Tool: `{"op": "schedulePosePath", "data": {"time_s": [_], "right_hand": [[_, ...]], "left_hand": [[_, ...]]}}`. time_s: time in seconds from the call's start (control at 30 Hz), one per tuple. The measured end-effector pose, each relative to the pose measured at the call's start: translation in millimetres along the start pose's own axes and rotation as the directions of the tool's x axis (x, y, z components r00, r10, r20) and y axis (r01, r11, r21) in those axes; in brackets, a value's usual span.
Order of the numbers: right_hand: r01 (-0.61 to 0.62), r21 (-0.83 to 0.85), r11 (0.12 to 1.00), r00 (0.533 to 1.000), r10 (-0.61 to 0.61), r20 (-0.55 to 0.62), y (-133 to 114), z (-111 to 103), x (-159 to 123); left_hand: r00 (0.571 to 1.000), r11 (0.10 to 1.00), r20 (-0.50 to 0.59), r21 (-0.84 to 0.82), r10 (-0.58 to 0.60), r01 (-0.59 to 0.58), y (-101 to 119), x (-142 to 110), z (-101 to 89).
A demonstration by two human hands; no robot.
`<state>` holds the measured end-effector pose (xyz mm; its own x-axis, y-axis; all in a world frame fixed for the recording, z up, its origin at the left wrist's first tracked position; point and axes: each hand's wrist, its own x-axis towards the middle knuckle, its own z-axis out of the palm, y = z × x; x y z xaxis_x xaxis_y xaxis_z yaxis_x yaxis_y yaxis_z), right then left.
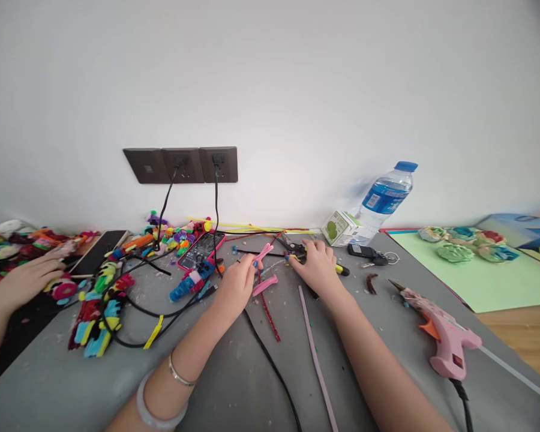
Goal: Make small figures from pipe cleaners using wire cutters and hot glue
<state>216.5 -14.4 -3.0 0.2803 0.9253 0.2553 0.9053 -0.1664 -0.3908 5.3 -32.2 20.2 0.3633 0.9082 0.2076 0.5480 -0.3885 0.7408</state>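
At the lower right lies a pink glue gun. Mid-frame, your left hand pinches a folded pink pipe cleaner between its fingers; just right, your right hand rests over dark-handled pliers, its grip unclear. Beyond stands a water bottle.

Left hand: holds a bent pink pipe cleaner. Right hand: on black-and-yellow pliers. Below and between the hands: red tinsel stem. Right of the right hand: green-labelled carton, bottle with blue cap, pink glue gun. Left of the left hand: phone, black cable.
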Motion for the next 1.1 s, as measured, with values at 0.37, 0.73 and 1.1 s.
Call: {"op": "schedulePosePath", "data": {"time_s": [0.37,0.73,1.1], "right_hand": [[-0.019,-0.106,0.994,0.995,0.030,0.096,-0.1,-11.3,-1.7],[-0.256,0.887,0.383,0.950,-0.071,0.304,13.1,-61.6,16.0],[-0.472,0.786,0.398,0.574,-0.538,0.617,7.7,-75.7,-2.9]], "left_hand": [[1.000,0.998,-0.028,-0.069,-0.011,0.009,4.7,-0.9,-1.9],[0.962,0.737,0.028,-0.637,-0.270,0.225,5.1,7.8,-3.4],[0.968,0.813,-0.009,-0.545,-0.251,0.206,-3.5,6.4,-0.1]]}}
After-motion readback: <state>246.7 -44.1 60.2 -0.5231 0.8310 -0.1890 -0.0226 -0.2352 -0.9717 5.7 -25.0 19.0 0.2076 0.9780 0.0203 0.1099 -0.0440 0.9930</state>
